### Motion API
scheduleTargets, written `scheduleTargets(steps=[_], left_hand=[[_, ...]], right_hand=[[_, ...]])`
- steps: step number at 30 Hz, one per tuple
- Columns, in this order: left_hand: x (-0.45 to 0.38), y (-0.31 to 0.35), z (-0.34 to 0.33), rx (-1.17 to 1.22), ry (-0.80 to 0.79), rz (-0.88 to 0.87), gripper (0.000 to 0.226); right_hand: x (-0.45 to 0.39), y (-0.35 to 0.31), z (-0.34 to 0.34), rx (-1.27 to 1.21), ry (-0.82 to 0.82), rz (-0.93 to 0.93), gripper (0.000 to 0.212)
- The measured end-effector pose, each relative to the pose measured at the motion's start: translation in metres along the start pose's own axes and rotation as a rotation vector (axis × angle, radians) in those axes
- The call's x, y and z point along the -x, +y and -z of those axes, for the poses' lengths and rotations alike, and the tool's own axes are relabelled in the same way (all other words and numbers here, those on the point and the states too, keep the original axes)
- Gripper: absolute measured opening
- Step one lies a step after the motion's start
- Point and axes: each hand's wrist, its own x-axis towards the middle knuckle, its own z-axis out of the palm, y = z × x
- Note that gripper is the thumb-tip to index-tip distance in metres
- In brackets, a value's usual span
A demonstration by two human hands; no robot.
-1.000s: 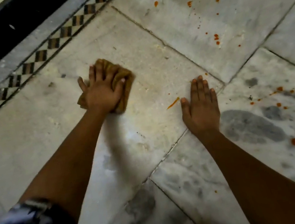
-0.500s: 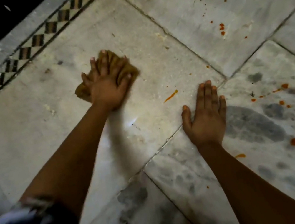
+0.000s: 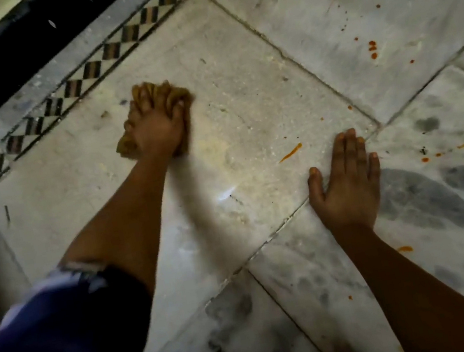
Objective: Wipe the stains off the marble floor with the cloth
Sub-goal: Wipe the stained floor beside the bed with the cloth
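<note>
Grip: the crumpled mustard-brown cloth (image 3: 163, 95) is pressed to the floor under the left hand (image 3: 156, 124), whose fingers are bent over the bunched fabric and are clutching it.
Other hand: the right hand (image 3: 345, 184) is laid flat on the marble with straight fingers; nothing is held, and it is judged to be bearing weight.
Cloth position: the cloth is found on the pale cream marble slab (image 3: 243, 106), toward its far left part, near the black-and-white checkered inlay border (image 3: 90, 70).
Handling: the cloth is judged soft, light and easily bunched; it is best taken from above with the palm spread over its middle, so that the folds are kept under the hand while it is dragged.
Stains: an orange streak (image 3: 290, 152) is seen on the same slab, between the two hands; further orange spots (image 3: 372, 49) are scattered over the grey-veined slabs at the far right and near right.
Edges: the border strip and a dark threshold band (image 3: 5, 60) close off the far left side.
Open room: bare marble is left to the right of the cloth, as far as the streak.
</note>
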Motion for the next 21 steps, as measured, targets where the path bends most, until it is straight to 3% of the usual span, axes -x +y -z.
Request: scheduleTargets(steps=[3,7,13,15,18,21], left_hand=[[0.006,0.05,-0.001,0.024,-0.013,-0.059,0.062],[0.092,0.093,-0.035,0.01,-0.035,-0.374,0.07],[0.126,0.09,-0.048,-0.097,-0.076,-0.703,0.059],[0.101,0.095,-0.045,-0.131,-0.094,-0.655,0.06],[0.074,0.128,-0.039,-0.077,-0.133,-0.432,0.054],[0.101,0.137,-0.047,-0.103,-0.107,-0.581,0.055]], right_hand=[[0.0,0.0,0.004,0.003,-0.014,-0.004,0.07],[0.0,-0.001,0.004,0.007,-0.026,-0.013,0.069],[-0.001,0.003,0.009,-0.046,-0.053,-0.019,0.068],[0.006,0.006,0.01,-0.032,-0.048,-0.032,0.069],[0.02,0.009,0.009,0.003,-0.049,-0.079,0.067],[0.021,0.008,0.01,-0.019,-0.045,-0.08,0.067]])
